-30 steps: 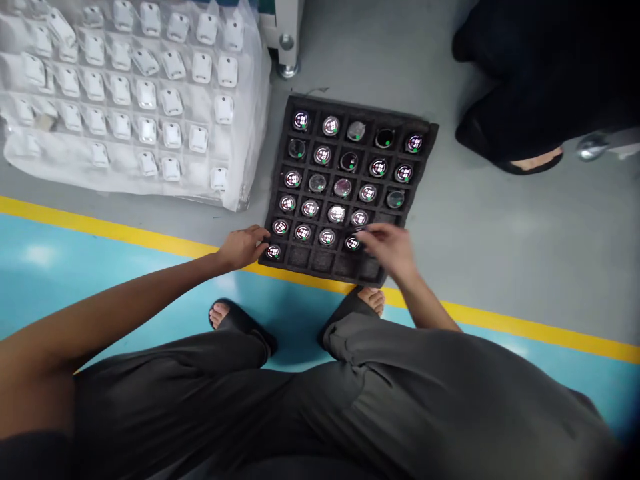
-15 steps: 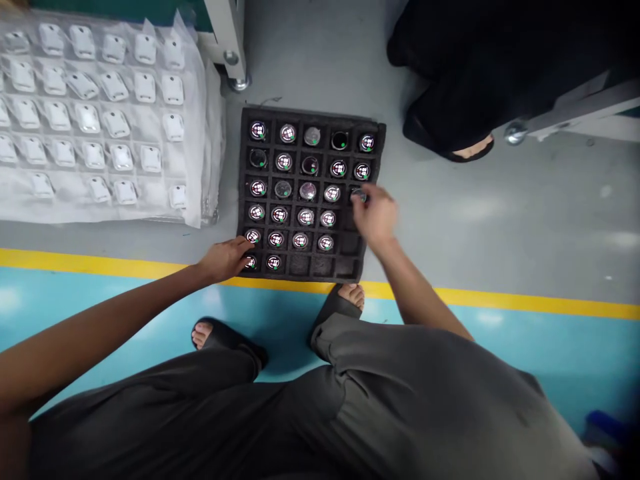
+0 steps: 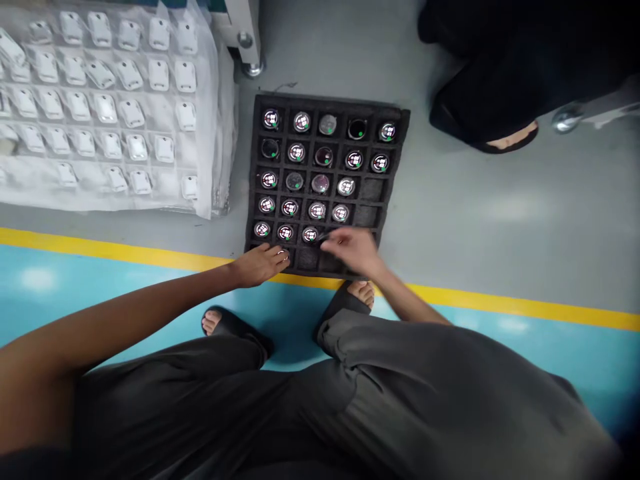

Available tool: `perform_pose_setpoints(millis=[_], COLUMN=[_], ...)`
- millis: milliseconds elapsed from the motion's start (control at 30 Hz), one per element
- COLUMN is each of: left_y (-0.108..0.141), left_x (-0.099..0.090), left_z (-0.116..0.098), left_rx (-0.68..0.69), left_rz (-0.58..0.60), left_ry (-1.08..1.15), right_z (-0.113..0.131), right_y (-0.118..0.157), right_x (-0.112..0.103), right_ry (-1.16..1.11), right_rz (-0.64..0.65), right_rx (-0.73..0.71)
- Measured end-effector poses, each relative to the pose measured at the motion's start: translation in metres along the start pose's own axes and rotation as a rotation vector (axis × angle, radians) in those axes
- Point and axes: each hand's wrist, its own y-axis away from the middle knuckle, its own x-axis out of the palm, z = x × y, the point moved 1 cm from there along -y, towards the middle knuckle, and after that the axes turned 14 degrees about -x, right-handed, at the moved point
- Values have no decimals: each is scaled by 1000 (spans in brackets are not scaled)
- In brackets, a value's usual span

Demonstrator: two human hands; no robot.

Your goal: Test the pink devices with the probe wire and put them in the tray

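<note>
A black foam tray [image 3: 395, 183] with square pockets lies on the floor, holding rows of round smartwatches, many with lit faces and green dots. One lit smartwatch [image 3: 309, 234] sits just left of my right hand [image 3: 347, 248]. That hand is blurred and pinched over the tray's lower right, with a dark edge of a smartwatch [image 3: 325, 237] at its fingertips. My left hand [image 3: 261, 264] rests on the tray's lower left corner. Its fingers are stretched over the bottom row and partly cover a smartwatch [image 3: 283, 255].
At the left are stacked clear plastic trays [image 3: 203, 167] with several white pieces in compartments. A metal table leg [image 3: 245, 40] stands behind the foam tray. Another person's dark-clothed leg and shoe [image 3: 465, 127] are at the upper right. A yellow line [image 3: 475, 305] crosses the floor.
My right hand has moved down and left from the right column's third pocket, which no longer holds its smartwatch. My left hand has shifted toward the bottom row. The view has moved slightly.
</note>
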Motion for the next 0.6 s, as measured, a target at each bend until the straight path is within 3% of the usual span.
perform_pose_setpoints(millis=[100,167,233,300,400,433,500,600], left_y=[-2,-1,3,7,14,17,20,23], left_x=[6,7,6,6,6,6,5,4], left_z=[0,5,11,17,24,27,32,41], left_rx=[44,61,47,-4,-107,-140,-203,-313], left_rz=[30,32,20,0,-38,-52,-81,-138], left_ry=[-38,-50,-26,11,43,43,51,113], right_z=[36,45,40,25,-2,-9,-20,-32], right_y=[29,33,23,-3,-60,-80,-111,-132], right_x=[52,60,40,-3,-76,-93,-112,-114], right_ry=[59,102,141,197,349,365,375,352], right_rz=[111,120,109,17,-355,-383,-381,-359], right_rx=[1,1,-10,-10,80,117,157,188])
